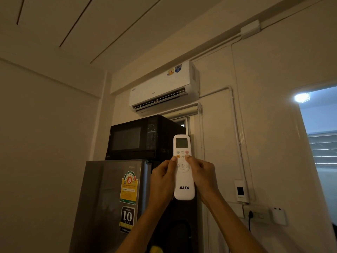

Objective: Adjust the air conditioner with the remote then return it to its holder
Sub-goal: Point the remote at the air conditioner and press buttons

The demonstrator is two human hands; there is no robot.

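Your hands: left hand (162, 177) and right hand (201, 173) clasp the remote (183, 179) upright between them.
Fingers: both thumbs (189, 158) press its buttons, fingers curled behind.

We note a dim room with cream walls (45, 115), panelled ceiling (82, 24), black microwave (138, 137) atop a grey fridge (109, 198), bright doorway (321, 143) at right with a lamp (301, 97), white conduit (235, 110), wall socket (256, 214) with plug.
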